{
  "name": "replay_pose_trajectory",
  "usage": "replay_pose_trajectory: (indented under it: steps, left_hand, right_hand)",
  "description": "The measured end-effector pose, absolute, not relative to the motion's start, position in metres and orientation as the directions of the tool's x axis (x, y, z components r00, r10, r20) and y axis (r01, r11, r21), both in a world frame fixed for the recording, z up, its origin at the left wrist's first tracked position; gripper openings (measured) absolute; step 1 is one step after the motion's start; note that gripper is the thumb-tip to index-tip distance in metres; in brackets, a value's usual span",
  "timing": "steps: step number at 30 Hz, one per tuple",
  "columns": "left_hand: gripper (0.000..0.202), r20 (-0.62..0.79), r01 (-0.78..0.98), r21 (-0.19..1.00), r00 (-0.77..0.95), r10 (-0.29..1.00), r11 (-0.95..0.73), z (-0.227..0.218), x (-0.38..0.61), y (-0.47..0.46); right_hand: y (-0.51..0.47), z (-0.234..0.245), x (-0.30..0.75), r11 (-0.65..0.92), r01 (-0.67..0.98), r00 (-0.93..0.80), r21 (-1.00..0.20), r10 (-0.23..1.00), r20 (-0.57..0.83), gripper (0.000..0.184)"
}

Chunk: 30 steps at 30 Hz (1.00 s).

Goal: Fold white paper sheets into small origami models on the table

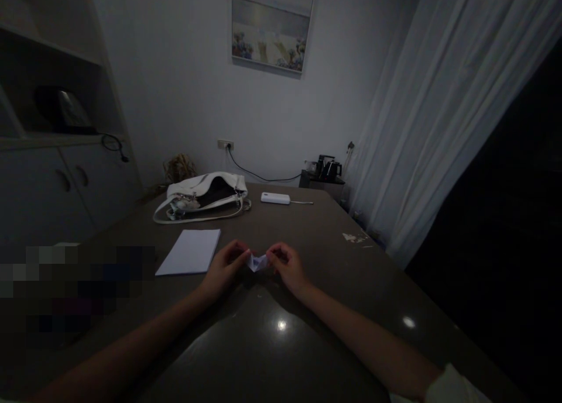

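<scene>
A small folded piece of white paper point(257, 262) lies between my two hands on the dark table point(307, 333). My left hand point(226, 267) pinches its left end with curled fingers. My right hand point(287, 265) pinches its right end the same way. Both forearms reach forward across the table from the near edge. A stack of flat white paper sheets point(189, 251) lies just left of my left hand.
A white handbag point(202, 196) lies at the far side of the table, with a white power bank point(276, 198) and its cable to the right. Small paper scraps point(355, 237) sit near the right edge. Cabinets stand left, curtains right.
</scene>
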<state>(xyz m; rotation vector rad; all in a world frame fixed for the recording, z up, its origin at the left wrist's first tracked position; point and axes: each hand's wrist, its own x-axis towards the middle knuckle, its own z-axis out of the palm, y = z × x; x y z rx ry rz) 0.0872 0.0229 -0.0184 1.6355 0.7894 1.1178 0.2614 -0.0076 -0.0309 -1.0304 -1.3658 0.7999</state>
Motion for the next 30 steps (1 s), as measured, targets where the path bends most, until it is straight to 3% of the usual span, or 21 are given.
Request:
replay_pose_trajectory:
  steps: [12, 16, 19, 24, 30]
  left_hand:
    - [0.033, 0.221, -0.255, 0.958, 0.364, 0.905, -0.131, -0.015, 0.090, 0.020]
    - [0.033, 0.239, -0.268, 0.953, 0.369, 0.898, -0.143, -0.020, 0.090, 0.024]
    - [0.031, 0.268, -0.228, 0.955, 0.382, 0.884, -0.191, -0.021, 0.090, 0.025]
    - [0.028, 0.305, -0.185, 0.950, 0.378, 0.874, -0.252, -0.018, 0.090, 0.022]
    - [0.027, 0.338, -0.075, 0.939, 0.375, 0.863, -0.335, -0.017, 0.087, 0.025]
  right_hand:
    - [-0.005, -0.037, 0.263, 0.391, 0.106, 0.088, -0.914, 0.912, 0.400, 0.024]
    - [-0.014, -0.032, 0.259, 0.417, 0.254, 0.003, -0.873, 0.902, 0.432, 0.017]
    - [-0.022, -0.026, 0.256, 0.483, 0.444, -0.054, -0.755, 0.855, 0.516, 0.012]
    - [-0.030, -0.019, 0.252, 0.528, 0.649, -0.147, -0.549, 0.794, 0.590, 0.019]
    - [-0.030, -0.020, 0.251, 0.474, 0.676, -0.124, -0.565, 0.829, 0.546, 0.018]
